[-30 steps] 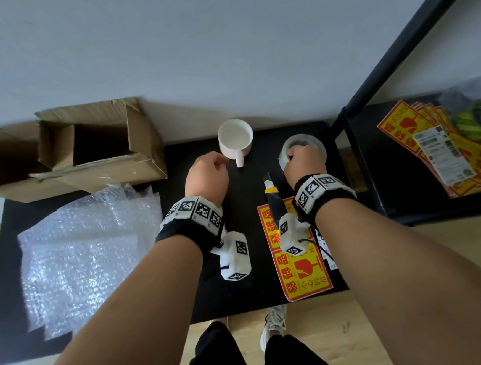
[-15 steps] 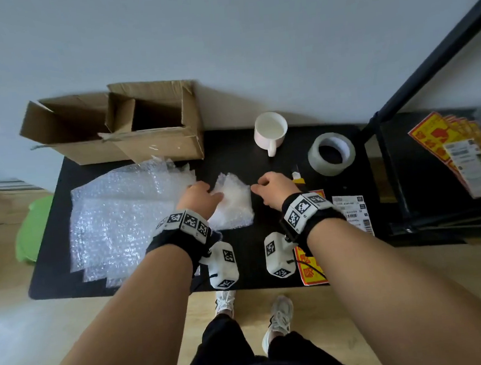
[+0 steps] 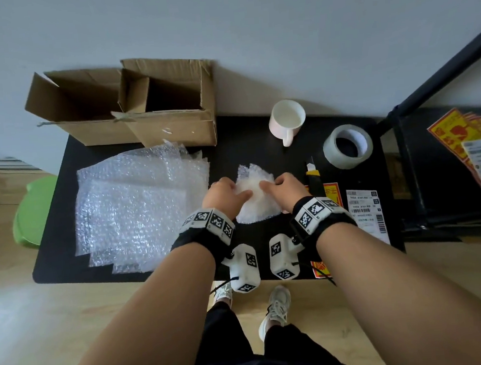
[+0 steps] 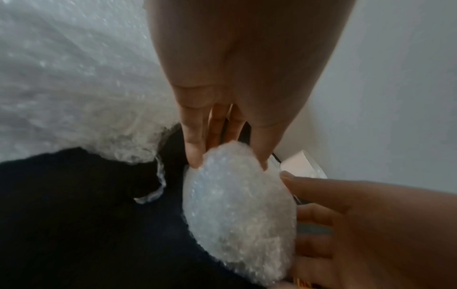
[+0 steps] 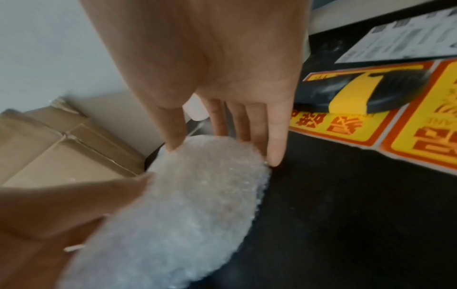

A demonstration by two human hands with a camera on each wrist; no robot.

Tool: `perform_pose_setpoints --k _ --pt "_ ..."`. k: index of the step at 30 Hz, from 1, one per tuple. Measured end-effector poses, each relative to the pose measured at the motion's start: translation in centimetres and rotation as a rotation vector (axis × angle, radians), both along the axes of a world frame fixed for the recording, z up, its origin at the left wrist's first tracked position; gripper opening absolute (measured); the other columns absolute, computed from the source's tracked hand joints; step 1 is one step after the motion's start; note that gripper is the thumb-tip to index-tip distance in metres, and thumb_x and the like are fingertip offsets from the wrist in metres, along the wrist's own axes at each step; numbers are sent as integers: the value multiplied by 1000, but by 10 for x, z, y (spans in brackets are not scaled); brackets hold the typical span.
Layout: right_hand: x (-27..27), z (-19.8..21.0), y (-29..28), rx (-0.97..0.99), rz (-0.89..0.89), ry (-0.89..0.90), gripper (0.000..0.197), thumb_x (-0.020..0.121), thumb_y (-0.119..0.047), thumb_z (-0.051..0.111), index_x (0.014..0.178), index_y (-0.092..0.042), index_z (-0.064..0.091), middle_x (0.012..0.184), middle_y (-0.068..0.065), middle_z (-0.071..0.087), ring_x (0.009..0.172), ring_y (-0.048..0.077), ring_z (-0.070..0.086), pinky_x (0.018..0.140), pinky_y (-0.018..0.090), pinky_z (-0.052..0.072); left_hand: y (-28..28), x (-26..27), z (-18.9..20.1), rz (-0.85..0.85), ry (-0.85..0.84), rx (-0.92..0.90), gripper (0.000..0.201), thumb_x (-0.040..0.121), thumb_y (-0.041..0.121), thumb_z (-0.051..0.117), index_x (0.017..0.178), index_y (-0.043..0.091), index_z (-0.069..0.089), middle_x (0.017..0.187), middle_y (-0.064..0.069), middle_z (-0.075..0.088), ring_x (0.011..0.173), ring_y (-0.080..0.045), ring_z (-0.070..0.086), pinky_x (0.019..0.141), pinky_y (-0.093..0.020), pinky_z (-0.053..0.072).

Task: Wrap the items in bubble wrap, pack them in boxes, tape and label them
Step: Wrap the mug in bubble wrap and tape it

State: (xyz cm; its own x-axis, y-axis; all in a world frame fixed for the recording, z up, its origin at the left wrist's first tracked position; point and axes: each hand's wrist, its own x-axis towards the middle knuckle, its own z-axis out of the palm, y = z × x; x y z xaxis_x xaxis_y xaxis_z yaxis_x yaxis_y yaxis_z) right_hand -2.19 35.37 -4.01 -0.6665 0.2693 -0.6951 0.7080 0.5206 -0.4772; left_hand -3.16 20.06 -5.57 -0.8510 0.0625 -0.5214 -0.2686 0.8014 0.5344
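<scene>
A small bundle wrapped in bubble wrap (image 3: 256,198) lies in the middle of the black table (image 3: 259,140). My left hand (image 3: 230,193) holds its left side and my right hand (image 3: 280,186) its right side. In the left wrist view the left hand (image 4: 230,154) takes the bundle (image 4: 237,205) between thumb and fingers at its far end. The right wrist view shows the right hand (image 5: 222,142) doing the same on the bundle (image 5: 188,205). What is inside the wrap is hidden. A white mug (image 3: 287,121) stands unwrapped behind the bundle.
Loose bubble wrap sheets (image 3: 137,207) lie at the left, and two open cardboard boxes (image 3: 171,121) stand at the back left. A tape roll (image 3: 347,146), a utility knife (image 3: 312,173), fragile stickers (image 3: 332,196) and a shipping label (image 3: 365,210) lie at the right. More stickers (image 3: 466,138) sit on a side shelf.
A second ago my right hand was on the tape roll and my left near the mug. Both hands have come back toward me and closed onto the wrapped bundle.
</scene>
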Motion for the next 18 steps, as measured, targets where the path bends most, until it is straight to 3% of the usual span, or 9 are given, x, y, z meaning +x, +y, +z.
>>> perform_pose_setpoints --k 4,7,8,10,11,13,15,17,18 --pt "-8 -2 -1 34 -13 -55 68 91 -47 60 141 -4 43 132 15 57 118 31 56 81 32 41 4 -5 -1 -8 -23 -14 59 88 45 65 131 7 49 126 -11 56 108 -24 58 78 -27 43" --pt "-9 -2 -1 6 -35 -90 69 92 -49 59 141 -3 43 131 16 57 116 32 58 88 34 47 0 -10 -1 -41 -92 -30 68 88 50 63 134 4 47 123 -10 58 105 -23 59 78 -27 45" --pt "-9 -3 -1 -13 -52 -100 70 91 -49 60 140 -3 44 129 16 58 114 32 59 93 37 50 0 -11 0 -65 -122 -45 65 89 52 61 127 2 52 110 -10 61 94 -22 61 71 -26 44" --pt "-9 -2 -1 -48 -92 -104 69 88 -48 62 138 -2 47 125 16 59 110 32 61 96 44 52 1 -13 2 -109 -165 -55 53 90 54 58 94 1 62 79 -7 60 66 -18 56 56 -26 39" --pt "-9 -1 -1 -63 -113 -100 68 87 -47 63 137 -3 49 124 16 60 109 32 61 96 45 52 2 -13 5 -117 -168 -51 50 91 53 57 77 5 57 70 -6 56 59 -16 52 53 -26 37" --pt "-9 5 1 -85 -163 -86 64 84 -44 65 133 -4 53 121 14 60 108 31 61 97 45 52 4 -14 12 -114 -140 -24 47 90 49 60 69 9 49 66 -4 54 57 -15 50 52 -27 37" --pt "-11 14 5 -129 -220 -45 57 84 -38 67 128 -4 56 116 12 60 107 30 60 98 44 51 6 -17 20 -58 -107 57 39 85 45 68 85 9 55 81 -7 59 67 -17 57 57 -27 43" --pt "-10 27 11 -194 -239 21 52 82 -31 69 125 -4 57 112 12 61 105 29 61 98 45 52 9 -19 30 55 -77 166 46 80 37 74 112 11 53 103 -9 60 84 -21 62 64 -29 47" --pt "-10 33 14 -209 -229 60 54 78 -29 71 125 -7 56 114 11 61 105 28 61 97 45 52 12 -20 37 124 -70 229 47 80 33 73 115 13 51 108 -9 59 88 -23 62 66 -31 50"
